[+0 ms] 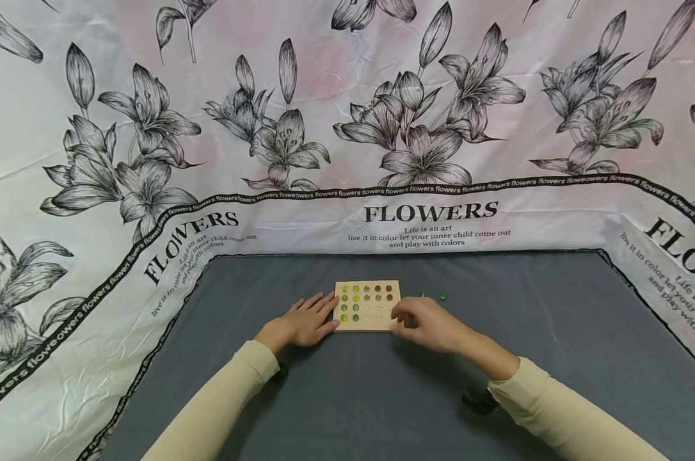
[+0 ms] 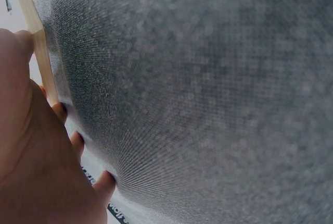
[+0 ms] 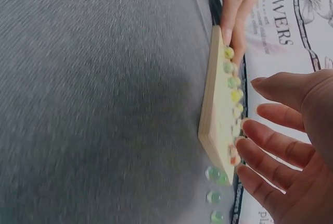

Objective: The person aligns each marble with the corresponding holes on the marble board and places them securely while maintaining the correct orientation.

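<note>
A pale wooden board (image 1: 373, 326) with rows of holes lies on the grey cloth. Glass marbles sit in its two left columns, green and yellow (image 1: 356, 298), and in its two far rows toward the right, clear and reddish-brown (image 1: 377, 289). My left hand (image 1: 308, 321) rests at the board's left edge, fingers extended, thumb at the near corner. Over the right edge is my right hand (image 1: 425, 323). In the right wrist view, my right hand (image 3: 283, 146) has loosely bent, spread fingers and thumb apart, with nothing between them.
Several loose green marbles (image 3: 213, 197) lie on the cloth beyond my right hand, to the right of the board; one green marble (image 1: 442, 297) shows in the head view. A floral-printed white fabric (image 1: 301, 224) rises behind the grey cloth (image 1: 347, 397).
</note>
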Available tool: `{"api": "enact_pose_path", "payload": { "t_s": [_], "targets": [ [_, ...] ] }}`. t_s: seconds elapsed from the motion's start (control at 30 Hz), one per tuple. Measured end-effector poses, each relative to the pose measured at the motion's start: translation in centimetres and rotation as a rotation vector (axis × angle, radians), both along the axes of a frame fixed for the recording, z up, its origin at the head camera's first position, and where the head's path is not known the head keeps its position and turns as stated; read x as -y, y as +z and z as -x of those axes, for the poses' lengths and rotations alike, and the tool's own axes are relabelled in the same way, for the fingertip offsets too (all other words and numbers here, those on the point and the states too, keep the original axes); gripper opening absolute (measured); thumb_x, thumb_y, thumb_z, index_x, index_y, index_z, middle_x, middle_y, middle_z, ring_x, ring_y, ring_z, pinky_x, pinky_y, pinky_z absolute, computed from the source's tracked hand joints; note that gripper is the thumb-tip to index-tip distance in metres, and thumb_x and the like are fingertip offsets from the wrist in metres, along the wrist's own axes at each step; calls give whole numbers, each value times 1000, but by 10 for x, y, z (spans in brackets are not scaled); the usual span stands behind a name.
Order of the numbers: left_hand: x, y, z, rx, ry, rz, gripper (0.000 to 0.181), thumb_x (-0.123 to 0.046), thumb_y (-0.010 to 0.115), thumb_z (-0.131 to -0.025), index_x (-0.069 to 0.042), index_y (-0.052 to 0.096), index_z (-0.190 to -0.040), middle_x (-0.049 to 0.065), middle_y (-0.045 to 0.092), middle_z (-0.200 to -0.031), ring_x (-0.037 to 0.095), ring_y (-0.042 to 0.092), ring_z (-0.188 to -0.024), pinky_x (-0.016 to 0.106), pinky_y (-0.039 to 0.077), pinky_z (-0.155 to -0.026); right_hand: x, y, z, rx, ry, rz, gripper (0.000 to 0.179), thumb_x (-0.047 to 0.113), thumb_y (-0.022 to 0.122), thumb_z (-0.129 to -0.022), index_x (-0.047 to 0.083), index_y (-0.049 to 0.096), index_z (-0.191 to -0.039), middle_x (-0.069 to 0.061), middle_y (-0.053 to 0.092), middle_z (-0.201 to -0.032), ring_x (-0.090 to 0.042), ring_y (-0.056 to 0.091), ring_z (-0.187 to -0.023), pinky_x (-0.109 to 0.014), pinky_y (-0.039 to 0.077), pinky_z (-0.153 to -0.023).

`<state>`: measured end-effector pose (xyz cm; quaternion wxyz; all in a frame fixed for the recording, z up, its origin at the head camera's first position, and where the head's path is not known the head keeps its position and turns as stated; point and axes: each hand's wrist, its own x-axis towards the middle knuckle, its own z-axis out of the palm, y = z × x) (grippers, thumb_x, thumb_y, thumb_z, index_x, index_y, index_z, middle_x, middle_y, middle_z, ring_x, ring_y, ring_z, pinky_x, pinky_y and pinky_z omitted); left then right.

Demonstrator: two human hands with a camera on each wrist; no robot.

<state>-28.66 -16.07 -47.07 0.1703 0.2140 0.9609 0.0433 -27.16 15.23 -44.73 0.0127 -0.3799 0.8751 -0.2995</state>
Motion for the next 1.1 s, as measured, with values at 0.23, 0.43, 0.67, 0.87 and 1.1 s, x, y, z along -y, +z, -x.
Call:
{"api": "enact_pose_path", "payload": {
  "t_s": [0.23,0.43,0.67,0.87,1.1],
  "targets": [
    [-2,5,-4,14,-5,2,66,-50,29,-112,-18,15,-167,2,10,-173,27,10,-158,57,11,-125,-17,0,1,3,-33,-10,18,16,78,-93,6,74,-108,-5,69,-97,-20,63,-84,-36,54,-74],
    [-2,3,-3,13,0,12,67,-53,28,-111,-19,13,-167,0,8,-173,27,9,-159,57,11,-125,-32,0,1,6,-50,-18,20,13,78,-93,6,73,-110,-5,69,-102,-19,63,-88,-39,55,-76],
    [-5,8,-4,12,5,20,65,-52,29,-111,-20,15,-167,-1,10,-173,26,11,-158,57,14,-125,-49,1,4,2,-78,-19,20,12,78,-92,5,74,-110,-8,71,-104,-17,63,-88,-44,55,-77],
    [-4,3,0,10,17,14,66,-53,29,-111,-21,14,-167,-2,8,-173,25,9,-159,57,12,-125,-62,4,10,-7,-98,-30,20,11,78,-92,4,74,-110,-9,70,-105,-18,63,-88,-44,56,-76],
    [-4,5,0,4,7,6,67,-52,28,-111,-19,13,-167,1,9,-173,27,9,-159,57,11,-125,-74,6,18,-19,-118,-28,22,10,78,-91,2,73,-111,-12,71,-106,-24,65,-90,-49,56,-78]
  ]
}}
